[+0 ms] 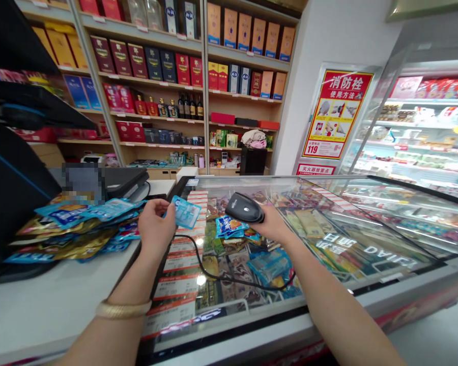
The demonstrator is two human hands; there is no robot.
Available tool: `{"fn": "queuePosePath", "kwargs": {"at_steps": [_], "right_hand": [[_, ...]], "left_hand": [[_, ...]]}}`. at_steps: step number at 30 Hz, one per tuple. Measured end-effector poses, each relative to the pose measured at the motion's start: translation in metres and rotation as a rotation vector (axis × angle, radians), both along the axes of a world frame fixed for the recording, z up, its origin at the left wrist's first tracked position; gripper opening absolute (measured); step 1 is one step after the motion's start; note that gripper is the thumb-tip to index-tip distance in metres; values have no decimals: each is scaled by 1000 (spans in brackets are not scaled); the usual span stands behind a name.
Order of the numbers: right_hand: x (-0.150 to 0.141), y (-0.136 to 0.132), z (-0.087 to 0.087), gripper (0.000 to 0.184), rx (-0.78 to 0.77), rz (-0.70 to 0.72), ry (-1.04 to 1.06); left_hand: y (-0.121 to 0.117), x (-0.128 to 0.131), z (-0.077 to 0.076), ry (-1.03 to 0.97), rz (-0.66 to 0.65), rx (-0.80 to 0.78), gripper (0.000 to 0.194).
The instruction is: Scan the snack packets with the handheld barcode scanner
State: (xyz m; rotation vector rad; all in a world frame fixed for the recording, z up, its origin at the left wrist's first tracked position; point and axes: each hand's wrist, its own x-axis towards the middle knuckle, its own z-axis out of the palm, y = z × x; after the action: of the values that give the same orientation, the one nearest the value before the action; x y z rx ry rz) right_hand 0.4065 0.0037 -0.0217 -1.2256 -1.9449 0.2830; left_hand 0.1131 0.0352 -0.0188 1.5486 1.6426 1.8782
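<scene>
My left hand pinches a small light-blue snack packet and holds it up over the edge of the freezer's glass lid. My right hand grips a black corded barcode scanner, its head turned toward the packet. The scanner's black cable loops across the glass under both arms. A few more blue packets lie on the glass just below the scanner. A gold bangle sits on my left wrist.
A heap of blue and gold snack packets lies on the white counter at left, beside a black monitor. Shelves of boxed goods and bottles fill the back wall. A chilled display case stands at right.
</scene>
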Motion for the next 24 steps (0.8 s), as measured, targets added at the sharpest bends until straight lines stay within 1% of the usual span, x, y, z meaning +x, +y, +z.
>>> {"fn": "queuePosePath", "kwargs": {"at_steps": [4,10,16,24], "right_hand": [[-11,-5,-2,20,16,26,-132],[-20,-11,2,16,13,13,-236],[-23,-12,3,20,1,-3,-270],[-22,-12,2,23,-4,-25,-287]], "left_hand": [[-4,11,-1,61,-7,34,15],[-8,20,0,122,-44,64,13],[-12,25,1,139,-45,65,13],[-11,25,-1,129,-72,80,15]]}}
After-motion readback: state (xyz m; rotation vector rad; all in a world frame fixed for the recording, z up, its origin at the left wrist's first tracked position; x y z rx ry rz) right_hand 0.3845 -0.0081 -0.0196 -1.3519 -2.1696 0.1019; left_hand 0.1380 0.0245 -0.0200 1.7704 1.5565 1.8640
